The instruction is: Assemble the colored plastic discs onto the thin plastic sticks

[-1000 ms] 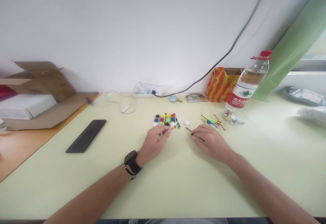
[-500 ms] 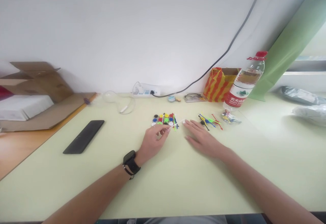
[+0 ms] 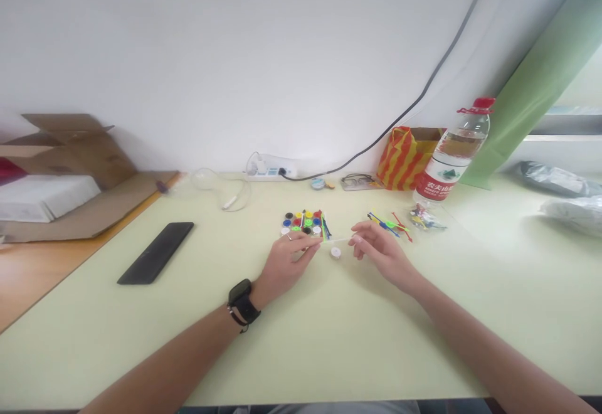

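My left hand [image 3: 286,260] pinches one end of a thin white plastic arrow [image 3: 336,239] between thumb and fingertips. My right hand [image 3: 383,254] has its thumb and fingers closed at the arrow's other end. Below the arrow, a small round white piece [image 3: 335,253] lies on the table between the hands. Just beyond my left hand are several coloured round pieces [image 3: 308,221] in rows, with thin coloured arrows [image 3: 326,226] at their right side. More coloured arrows [image 3: 390,224] lie loosely crossed behind my right hand, which partly covers them.
A clear bag of small coloured parts [image 3: 426,218] lies before a water bottle [image 3: 442,172] and a striped paper bag [image 3: 404,157]. A black flat case [image 3: 156,254] is at left, near an open cardboard box [image 3: 89,150]. A power strip [image 3: 273,168] stands by the wall.
My right hand has lifted off the round white piece and closed at the white arrow's right end. The round piece now lies nearer me. The arrow, in my left hand, is more level.
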Available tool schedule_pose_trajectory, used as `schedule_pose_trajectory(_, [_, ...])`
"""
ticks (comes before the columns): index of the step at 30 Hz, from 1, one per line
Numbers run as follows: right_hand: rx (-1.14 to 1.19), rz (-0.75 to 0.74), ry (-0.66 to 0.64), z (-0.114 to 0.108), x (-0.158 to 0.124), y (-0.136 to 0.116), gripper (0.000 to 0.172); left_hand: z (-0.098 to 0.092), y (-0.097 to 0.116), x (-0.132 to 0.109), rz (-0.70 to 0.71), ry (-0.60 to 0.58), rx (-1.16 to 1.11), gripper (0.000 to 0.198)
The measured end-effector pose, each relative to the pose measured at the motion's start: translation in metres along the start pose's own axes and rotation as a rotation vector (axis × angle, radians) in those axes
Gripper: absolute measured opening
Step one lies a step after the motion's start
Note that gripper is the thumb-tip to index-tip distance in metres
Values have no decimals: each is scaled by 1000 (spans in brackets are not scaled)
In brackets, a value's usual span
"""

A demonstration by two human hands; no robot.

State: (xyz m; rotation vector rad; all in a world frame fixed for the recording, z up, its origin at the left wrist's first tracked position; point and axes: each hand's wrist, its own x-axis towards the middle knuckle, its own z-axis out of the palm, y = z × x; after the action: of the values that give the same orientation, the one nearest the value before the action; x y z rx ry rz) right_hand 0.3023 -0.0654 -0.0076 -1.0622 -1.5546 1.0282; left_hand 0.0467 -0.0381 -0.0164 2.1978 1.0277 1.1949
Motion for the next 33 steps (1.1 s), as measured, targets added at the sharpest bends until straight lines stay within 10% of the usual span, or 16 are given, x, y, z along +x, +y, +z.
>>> schedule_pose_trajectory(13, [-23, 212, -52, -6, 4, 14, 25, 3, -3, 0, 89, -206, 110, 29])
schedule_pose_trajectory(33, [-328, 64, -65, -4, 0, 21, 14, 1, -1, 0, 44, -224, 107, 25])
